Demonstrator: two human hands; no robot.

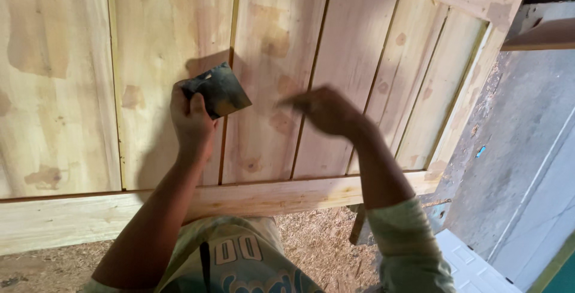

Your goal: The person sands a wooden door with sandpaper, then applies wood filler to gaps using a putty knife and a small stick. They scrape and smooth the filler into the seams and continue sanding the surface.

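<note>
My left hand (190, 119) holds a dark, worn square of sandpaper (217, 91) by its lower left corner, lifted just above a pale wooden panelled door (72, 77) that lies flat before me. My right hand (326, 110) hovers to the right of the sandpaper, blurred, fingers pointing left and loosely bent, with nothing in it. The door has several vertical planks with narrow grooves between them and patches of tan filler. Its bottom rail (263, 196) runs across in front of my body.
Sawdust (311, 242) covers the ground under the door's near edge. A grey concrete floor (515, 149) lies to the right, with a white panelled board (473, 266) at the lower right. Another wooden piece (542, 35) sits at the upper right.
</note>
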